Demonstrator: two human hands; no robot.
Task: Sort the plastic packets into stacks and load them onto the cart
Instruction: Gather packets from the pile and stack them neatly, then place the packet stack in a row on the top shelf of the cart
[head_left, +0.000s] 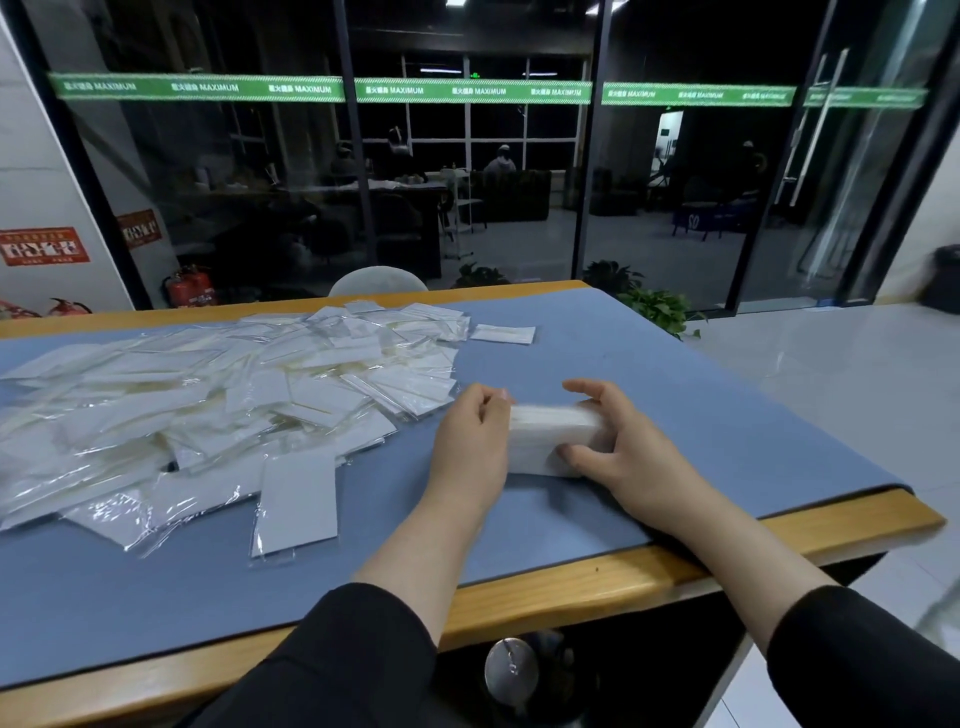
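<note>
Both my hands are on one stack of packets (550, 439), which sits on the blue mat (701, 415) near the front right of the tabletop (841, 525). My left hand (475, 441) grips the stack's left end, fingers curled round it, knuckles toward me. My right hand (618, 447) grips the right end, thumb along the near edge, fingers hooked over the far top edge. The stack lies squarely between the two hands, touching both, its bottom looks to be on the mat but it is blurred so I cannot tell if it is lifted a bit. Stack is white, blocky, many thin packets pressed together. Left of my left hand, just beside it, is the big loose pile of plastic packets (208, 395), clear sleeves with white cards inside, spread over the left half of the mat up to the far edge. One packet (298, 501) lies flat at the pile's near edge, closer to me than the rest. One stray packet (503, 334) lies apart at the far side, right of the pile. Both sleeves are black. Beyond the tabletop is a white chair back (378, 281), a glass wall (467, 156) with a green strip, green plants (660, 306), and red fire extinguishers (192, 286) at far left.
</note>
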